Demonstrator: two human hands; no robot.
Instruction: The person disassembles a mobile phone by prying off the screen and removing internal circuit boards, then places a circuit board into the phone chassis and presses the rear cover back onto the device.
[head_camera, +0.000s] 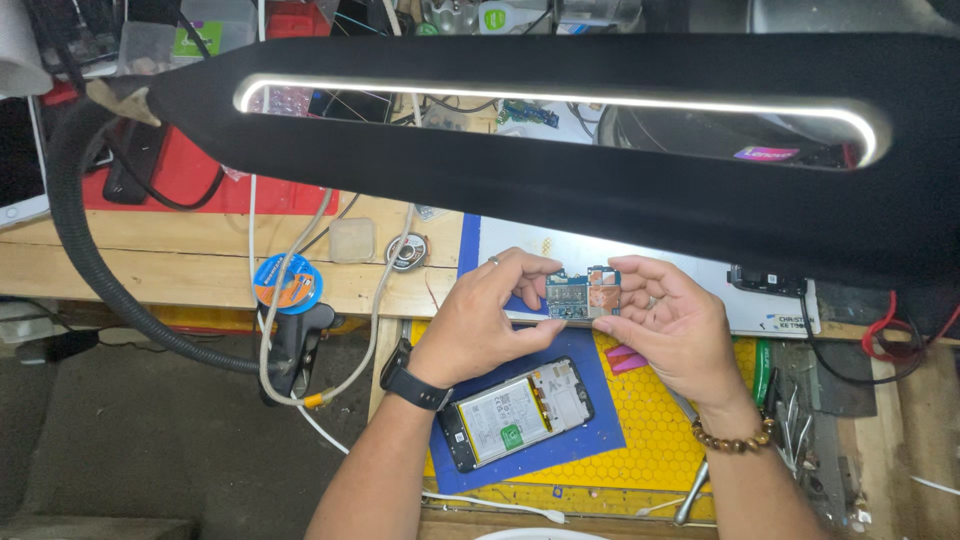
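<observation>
Circuit board (582, 297), small, blue, pinched at its edges between left hand (487, 318) and right hand (668, 322) above the opened phone (515, 412) on the table (180, 262); risk: slipping from fingertip grip, or flexing and cracking.

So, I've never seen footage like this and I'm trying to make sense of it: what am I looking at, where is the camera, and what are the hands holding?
The camera sits on a person's head and looks down at a workbench. The long black bar with the glowing strip is a lamp above the bench. Both hands are the person's own: the left hand and the right hand together hold a small blue circuit board by its edges. Below them an opened phone, battery showing, lies on a blue mat over a yellow honeycomb mat.
</observation>
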